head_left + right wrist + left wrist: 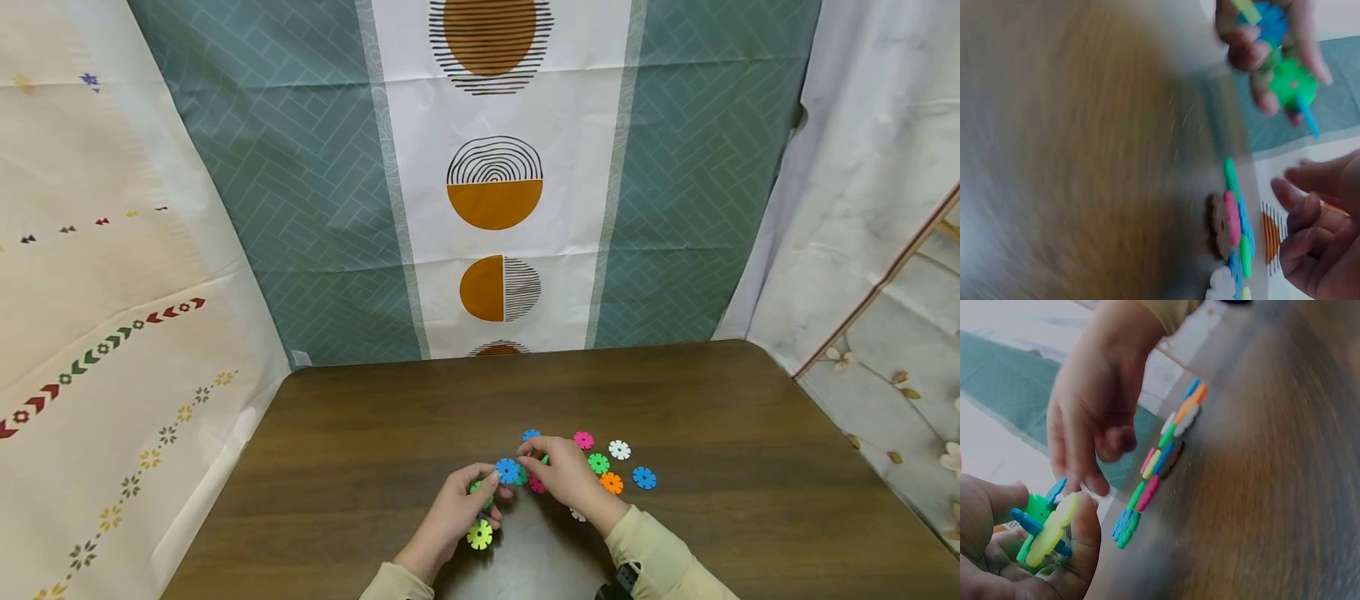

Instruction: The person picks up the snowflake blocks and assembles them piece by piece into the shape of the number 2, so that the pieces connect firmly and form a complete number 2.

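My left hand [459,500] holds a small cluster of notched plastic discs slotted together at angles. In it are a yellow disc [479,535], a green disc [1294,84] and a blue disc [507,472] by the thumb tip. The left wrist view shows the yellow disc [1054,531] edge-on between curled fingers, with blue pieces poking out of the cluster. Just right of it, my right hand [566,477] hovers over loose discs, its fingers loosely bent. Nothing shows between those fingers in the right wrist view, where the hand [1329,225] is apart from the cluster.
Loose discs lie flat on the brown table [360,450] around and beyond the right hand: pink [583,440], white [619,450], green [598,463], orange [611,483] and blue [644,477]. Some are partly covered by the right hand. A patterned cloth [315,208] hangs behind the table.
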Tool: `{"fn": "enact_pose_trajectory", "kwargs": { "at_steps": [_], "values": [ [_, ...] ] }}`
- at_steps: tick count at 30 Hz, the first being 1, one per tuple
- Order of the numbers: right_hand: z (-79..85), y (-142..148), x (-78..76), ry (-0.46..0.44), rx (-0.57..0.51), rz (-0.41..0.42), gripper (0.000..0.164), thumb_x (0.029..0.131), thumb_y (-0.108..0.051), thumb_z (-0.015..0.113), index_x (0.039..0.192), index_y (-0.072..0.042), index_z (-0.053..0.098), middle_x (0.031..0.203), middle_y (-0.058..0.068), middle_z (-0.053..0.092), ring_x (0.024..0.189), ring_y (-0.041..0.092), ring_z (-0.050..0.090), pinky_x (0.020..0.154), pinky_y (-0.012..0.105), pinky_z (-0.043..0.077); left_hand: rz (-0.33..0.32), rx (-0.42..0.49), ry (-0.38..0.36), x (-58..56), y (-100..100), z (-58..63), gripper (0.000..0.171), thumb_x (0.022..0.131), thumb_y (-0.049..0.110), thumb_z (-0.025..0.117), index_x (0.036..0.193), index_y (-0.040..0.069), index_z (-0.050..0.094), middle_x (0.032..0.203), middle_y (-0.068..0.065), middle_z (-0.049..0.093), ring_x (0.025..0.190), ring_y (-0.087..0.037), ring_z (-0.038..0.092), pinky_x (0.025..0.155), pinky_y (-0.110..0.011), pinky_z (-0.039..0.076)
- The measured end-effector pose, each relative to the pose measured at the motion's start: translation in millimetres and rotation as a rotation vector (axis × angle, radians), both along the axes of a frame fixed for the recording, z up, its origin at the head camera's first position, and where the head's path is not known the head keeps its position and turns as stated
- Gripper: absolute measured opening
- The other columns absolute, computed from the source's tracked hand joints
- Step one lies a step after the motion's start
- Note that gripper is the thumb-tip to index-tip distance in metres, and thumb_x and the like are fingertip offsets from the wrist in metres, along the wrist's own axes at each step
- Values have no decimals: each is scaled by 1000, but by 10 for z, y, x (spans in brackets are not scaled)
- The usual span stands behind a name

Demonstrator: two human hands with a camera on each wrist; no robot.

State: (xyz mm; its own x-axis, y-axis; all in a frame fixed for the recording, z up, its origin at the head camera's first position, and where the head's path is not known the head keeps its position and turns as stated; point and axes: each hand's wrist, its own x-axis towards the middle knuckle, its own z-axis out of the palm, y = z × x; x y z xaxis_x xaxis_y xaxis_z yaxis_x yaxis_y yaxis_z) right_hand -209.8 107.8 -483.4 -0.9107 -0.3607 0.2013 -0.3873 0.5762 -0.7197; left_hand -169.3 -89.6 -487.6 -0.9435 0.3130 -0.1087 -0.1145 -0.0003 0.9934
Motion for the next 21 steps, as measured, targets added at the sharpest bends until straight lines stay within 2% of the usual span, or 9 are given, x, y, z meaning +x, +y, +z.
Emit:
{"fn": "enact_pose_trajectory", "kwargs": {
  "at_steps": [2,4,7,11,14,18,21],
  "values": [
    [-11,-36,-37,100,155,-12,9,88,-15,73,97,-12,73,88,-1,66,74,13,58,64,30,50,11,30,-29,-3,-24,-9,35,102,22,54,120,-8,56,104,-24,66,62,-12,61,59,-26,55],
    [-32,-71,-58,158,272,2,16,84,-17,78,99,-13,74,93,0,64,77,14,58,66,31,50,16,50,-49,-1,-44,-7,37,102,23,53,120,-9,54,107,-23,65,64,-12,62,61,-27,56],
    [-70,-118,-67,204,358,16,22,79,-19,82,98,-14,73,89,0,57,73,15,54,62,31,48,22,66,-63,6,-64,0,37,102,23,53,121,-9,52,108,-20,64,66,-13,62,64,-29,56],
    [-98,-156,-66,241,360,9,23,74,-17,86,86,-14,66,80,-3,46,66,15,49,56,29,43,34,87,-61,17,-76,4,35,102,22,52,120,-8,51,109,-19,62,67,-14,63,66,-31,56],
    [-96,-163,-65,249,348,-2,29,72,-16,87,80,-15,59,76,-4,47,66,17,51,55,30,43,43,102,-57,18,-78,-9,35,103,21,51,124,-7,49,111,-23,60,68,-14,62,66,-30,56],
    [-82,-133,-69,216,345,-41,29,74,-23,86,87,-14,62,81,-2,55,71,18,57,58,33,47,54,112,-54,16,-80,-24,37,103,21,50,130,-5,46,111,-27,59,68,-15,61,65,-29,55],
    [-37,-82,-72,155,351,-101,29,76,-27,85,92,-13,66,84,-1,56,72,17,57,60,33,48,56,113,-45,16,-78,-24,36,104,19,49,129,-6,47,110,-28,60,67,-15,61,64,-29,55]
  ]
}}
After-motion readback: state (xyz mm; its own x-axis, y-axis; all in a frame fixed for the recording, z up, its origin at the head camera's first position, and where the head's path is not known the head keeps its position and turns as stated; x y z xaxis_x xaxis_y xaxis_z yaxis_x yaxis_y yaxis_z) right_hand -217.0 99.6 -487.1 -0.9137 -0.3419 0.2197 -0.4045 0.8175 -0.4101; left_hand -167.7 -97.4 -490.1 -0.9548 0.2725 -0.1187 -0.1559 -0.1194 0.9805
